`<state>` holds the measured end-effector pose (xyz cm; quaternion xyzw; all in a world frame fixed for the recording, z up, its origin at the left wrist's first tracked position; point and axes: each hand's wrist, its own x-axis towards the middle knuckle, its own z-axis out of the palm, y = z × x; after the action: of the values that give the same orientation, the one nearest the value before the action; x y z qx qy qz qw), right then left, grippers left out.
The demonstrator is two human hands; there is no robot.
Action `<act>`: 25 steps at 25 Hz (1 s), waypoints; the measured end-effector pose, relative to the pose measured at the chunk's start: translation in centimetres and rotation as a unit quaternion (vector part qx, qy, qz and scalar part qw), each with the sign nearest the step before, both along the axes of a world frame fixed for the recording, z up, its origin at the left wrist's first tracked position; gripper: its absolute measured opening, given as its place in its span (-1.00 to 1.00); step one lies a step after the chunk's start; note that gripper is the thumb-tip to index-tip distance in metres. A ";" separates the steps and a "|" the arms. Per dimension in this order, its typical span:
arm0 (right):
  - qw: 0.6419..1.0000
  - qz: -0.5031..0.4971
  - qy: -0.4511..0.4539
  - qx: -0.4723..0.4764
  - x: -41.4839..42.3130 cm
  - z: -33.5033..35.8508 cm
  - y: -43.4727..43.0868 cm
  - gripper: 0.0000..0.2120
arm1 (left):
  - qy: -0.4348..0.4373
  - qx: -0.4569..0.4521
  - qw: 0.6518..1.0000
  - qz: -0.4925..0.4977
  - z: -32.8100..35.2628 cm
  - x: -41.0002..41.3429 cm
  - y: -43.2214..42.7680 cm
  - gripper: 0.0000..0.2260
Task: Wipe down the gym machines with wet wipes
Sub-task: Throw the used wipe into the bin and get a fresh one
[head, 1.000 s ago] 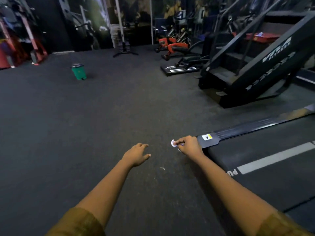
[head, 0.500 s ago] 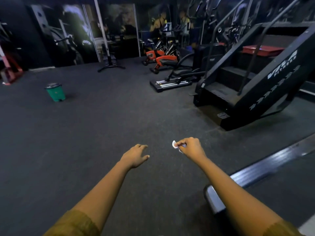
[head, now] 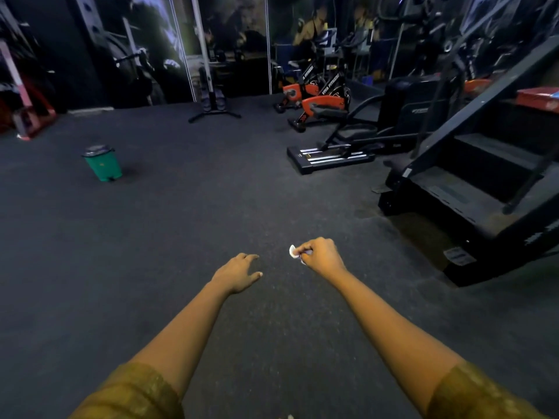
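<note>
Gym machines [head: 417, 98] line the right side of a dark hall, none of them within reach of the person seen from above. The dark rubber floor [head: 181, 237] fills most of the view. The black stair climber [head: 484, 182] stands nearest on the right, with a red box [head: 538, 99] resting on one of its upper steps. Two orange-and-black spin bikes [head: 323, 101] sit farther back near the mirrored wall. A small green bin [head: 102, 164] stands alone on the floor, well apart to the left. Both bare arms reach forward over open floor. The left hand [head: 237, 272] hangs relaxed with its fingers loosely spread, holding nothing. The right hand [head: 322, 257] is curled and pinches a crumpled white wet wipe [head: 292, 251] at its fingertips, in the air just beside the left hand and touching no machine. The person appears to be between machines. The chief risk is the wipe itself: bunched this small, it offers little clean surface and may smear grime along the next frame instead of lifting it. Held only by the fingertips, it could also slip to the gritty floor and pick up dirt. Whether it is still damp cannot be told, and the bin for a spent wipe is on the far side from the machines.
</note>
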<state>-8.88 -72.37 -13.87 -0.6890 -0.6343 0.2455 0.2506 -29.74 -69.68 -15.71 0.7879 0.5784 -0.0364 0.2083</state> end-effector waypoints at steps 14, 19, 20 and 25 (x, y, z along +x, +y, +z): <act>0.993 0.117 -0.023 -0.021 -7.8 -0.5 51.0 -0.75 | -0.022 -0.005 0.991 0.131 -0.9 -9.0 45.5 -0.48; 0.982 0.187 -0.027 -0.016 -14.4 0.5 70.4 -0.76 | -0.036 -0.014 0.974 0.222 -0.2 -15.2 61.0 -0.48; 0.979 0.200 -0.029 -0.016 -16.1 0.5 73.4 -0.76 | -0.035 -0.014 0.971 0.236 -0.3 -16.6 63.5 -0.48; 0.963 0.268 -0.037 -0.015 -26.4 -0.8 90.3 -0.75 | -0.034 -0.017 0.958 0.286 -2.3 -25.6 78.5 -0.48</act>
<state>-35.25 17.90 -14.66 -0.5063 -0.8006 0.2875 0.1418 -55.34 8.80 -18.03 0.5870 0.7711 0.0412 0.2431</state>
